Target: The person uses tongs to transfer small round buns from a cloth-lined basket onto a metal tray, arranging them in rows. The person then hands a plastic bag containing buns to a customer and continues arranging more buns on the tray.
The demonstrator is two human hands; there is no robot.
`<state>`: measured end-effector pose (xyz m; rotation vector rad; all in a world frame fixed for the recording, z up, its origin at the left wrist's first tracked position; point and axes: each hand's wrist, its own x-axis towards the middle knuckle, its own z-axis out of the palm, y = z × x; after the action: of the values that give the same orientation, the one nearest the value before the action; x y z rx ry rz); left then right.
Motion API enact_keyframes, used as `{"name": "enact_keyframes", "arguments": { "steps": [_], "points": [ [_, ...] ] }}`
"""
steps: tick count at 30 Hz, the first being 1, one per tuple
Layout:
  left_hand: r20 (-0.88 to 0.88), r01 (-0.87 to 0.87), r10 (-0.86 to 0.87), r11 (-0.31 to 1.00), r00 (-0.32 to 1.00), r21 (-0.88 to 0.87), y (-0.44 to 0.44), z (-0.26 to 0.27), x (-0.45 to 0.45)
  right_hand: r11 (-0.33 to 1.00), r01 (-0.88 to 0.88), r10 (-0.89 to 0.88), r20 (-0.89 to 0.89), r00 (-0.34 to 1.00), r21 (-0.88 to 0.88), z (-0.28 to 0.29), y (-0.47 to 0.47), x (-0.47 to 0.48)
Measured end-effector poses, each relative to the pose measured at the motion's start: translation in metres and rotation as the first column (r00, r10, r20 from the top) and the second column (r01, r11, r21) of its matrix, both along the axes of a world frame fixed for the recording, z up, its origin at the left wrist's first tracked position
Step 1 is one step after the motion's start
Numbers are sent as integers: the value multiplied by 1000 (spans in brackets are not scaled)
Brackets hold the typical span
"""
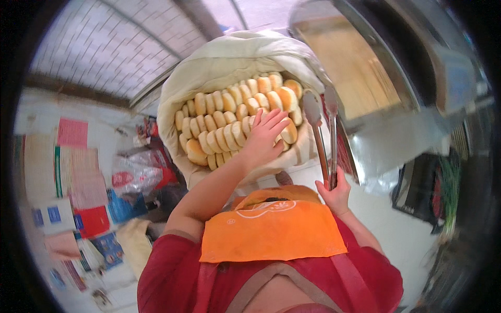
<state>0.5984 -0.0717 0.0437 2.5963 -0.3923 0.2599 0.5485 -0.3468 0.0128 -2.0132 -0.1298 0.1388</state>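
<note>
My left hand reaches over several rows of round, flat bread buns and rests on or just above those at the right, its fingers spread. Pale and golden-brown, the buns stand on edge in packed rows. A thick off-white cloth surrounds them like a lined container. To the right, my right hand grips a pair of metal tongs near the lower end. The tongs' two broad tips point away from me and stand apart, beside the cloth, with nothing between them.
At the upper right is a wooden board within a metal-edged counter. Plastic bags and posted papers are on the left. Green onions are beside a black container at right. An orange apron covers my front.
</note>
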Motion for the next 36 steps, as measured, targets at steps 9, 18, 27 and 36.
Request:
{"name": "enact_keyframes", "arguments": {
  "steps": [9, 18, 27, 36],
  "points": [
    [31, -837, 846, 532, 532, -127, 89, -47, -304, 872, -489, 489, 13, 872, -16, -23, 92, 17],
    [56, -692, 696, -718, -716, 78, 9, -93, -640, -35, -999, 980, -199, -28, -28, 41, 268, -83],
    [-270, -451, 416, -889, -868, 82, -33, -128, -763, -401, -898, 591, -698, -404, 180, -6, 397, -330],
    [-107, -618, 651, -751, -751, -235, 47, -107, -822, -325, -908, 627, -659, -415, 263, 10, 398, -421]
  ]
}}
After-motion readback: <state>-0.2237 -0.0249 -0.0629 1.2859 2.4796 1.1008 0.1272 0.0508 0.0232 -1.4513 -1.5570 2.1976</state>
